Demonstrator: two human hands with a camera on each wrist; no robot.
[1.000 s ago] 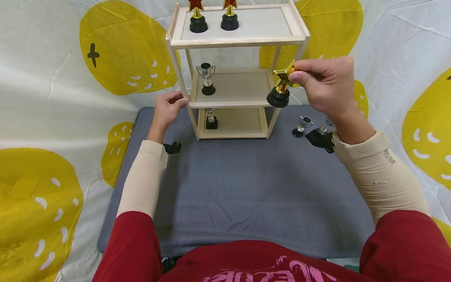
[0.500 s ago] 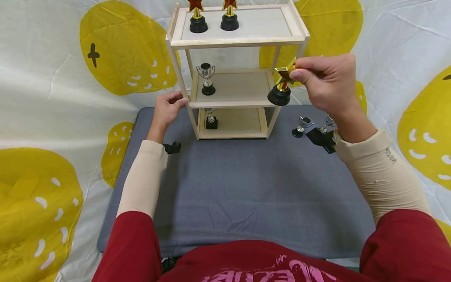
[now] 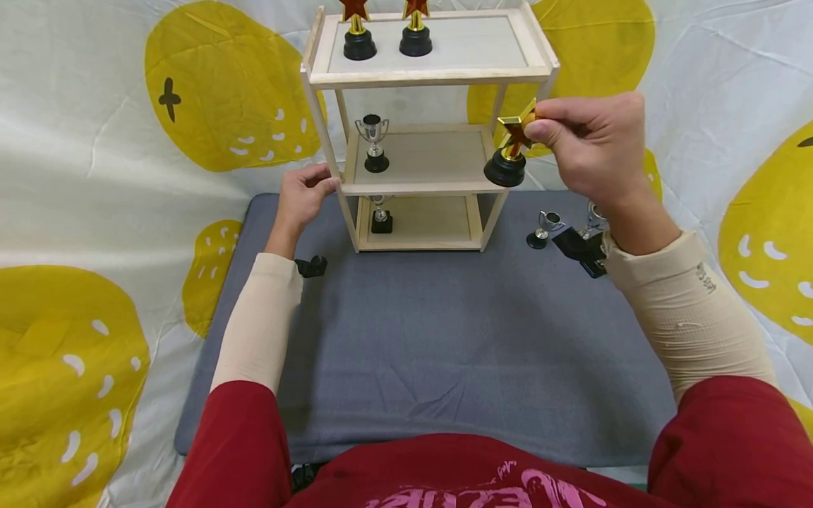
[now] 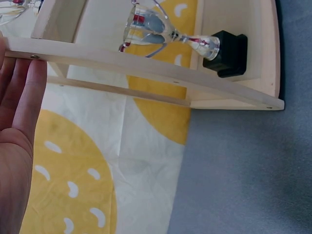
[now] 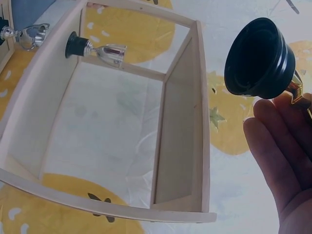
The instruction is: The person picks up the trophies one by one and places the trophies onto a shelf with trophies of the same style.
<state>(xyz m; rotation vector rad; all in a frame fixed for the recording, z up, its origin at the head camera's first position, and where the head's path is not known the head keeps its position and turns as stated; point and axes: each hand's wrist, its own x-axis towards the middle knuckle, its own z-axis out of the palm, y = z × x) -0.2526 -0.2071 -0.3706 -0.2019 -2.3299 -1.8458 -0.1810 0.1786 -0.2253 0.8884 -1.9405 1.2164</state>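
Note:
My right hand [image 3: 593, 144] holds a gold star trophy [image 3: 506, 169] by its star, thumb and index finger pinching it. The trophy tilts in the air at the right front of a wooden shelf [image 3: 419, 189], near the middle level. In the right wrist view, the hollow underside of its black base [image 5: 258, 58] faces the camera. My left hand [image 3: 301, 201] grips the shelf's left front post [image 4: 122, 63] at middle-level height. Two star trophies [image 3: 416, 41] stand on the top level. One silver cup trophy [image 3: 375, 144] is on the middle level, another [image 4: 195, 44] on the bottom.
A small silver cup trophy [image 3: 543, 229] stands on the grey table [image 3: 444, 339] right of the shelf. Behind my right wrist another silver cup [image 3: 594, 217] is partly hidden by the black wrist camera [image 3: 574, 247]. A yellow-patterned white cloth [image 3: 95, 176] hangs around the table.
My right hand has risen slightly and shifted a little to the right, carrying the star trophy. My left hand stays on the shelf post.

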